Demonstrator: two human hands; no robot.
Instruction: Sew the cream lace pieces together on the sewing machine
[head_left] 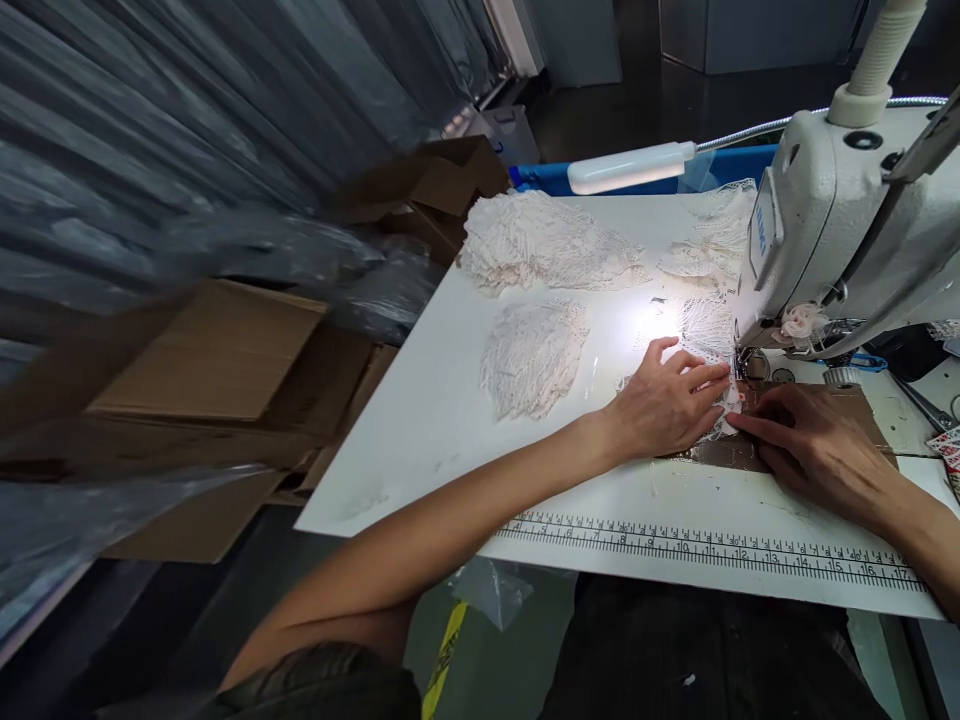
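Observation:
A white lace piece lies under the needle area of the white sewing machine. My left hand rests flat on this lace, fingers spread, their tips just left of the presser foot. At the lace's near edge is my right hand, its index finger stretched to the fabric and the other fingers curled. The fingertips seem to pinch that edge, though their undersides are hidden. Brown tape covers the machine bed beneath my right hand.
Lace heaps and a smaller lace stack lie on the white table. A lamp lights the sewing area. Scissors lie at the right. A printed ruler runs along the front edge. Cardboard boxes stand left.

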